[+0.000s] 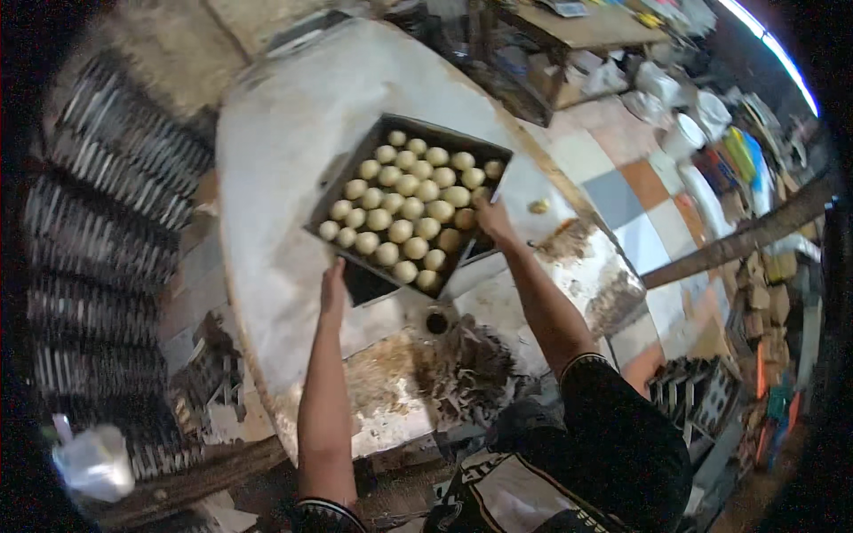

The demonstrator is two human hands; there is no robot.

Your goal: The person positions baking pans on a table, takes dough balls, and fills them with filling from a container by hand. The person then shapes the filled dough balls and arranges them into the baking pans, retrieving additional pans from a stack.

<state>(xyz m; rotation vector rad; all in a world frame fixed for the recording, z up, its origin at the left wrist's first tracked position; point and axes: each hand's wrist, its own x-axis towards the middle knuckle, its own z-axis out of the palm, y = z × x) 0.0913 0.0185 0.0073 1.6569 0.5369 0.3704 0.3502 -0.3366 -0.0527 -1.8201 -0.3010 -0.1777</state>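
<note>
A square dark metal tray [322, 213] full of pale round dough balls [411, 208] sits at an angle above a second dark tray [373, 284] on a worn white table [284, 124]. My right hand [493, 218] grips the upper tray's right side. My left hand [332, 289] is at the lower-left corner of the lower tray, fingers stretched out along it; whether it bears weight I cannot tell. A small dough-coloured lump [539, 205] lies to the right, and a dark cup [436, 322] stands below the trays beside a heap of rags [471, 364].
Stacked dark trays [107, 266] line the left wall. A cluttered wooden bench [604, 31], white bags [657, 84] and a bucket [684, 133] stand behind at the right on tiled floor [640, 222]. A wooden beam [737, 240] runs beside the table's right end.
</note>
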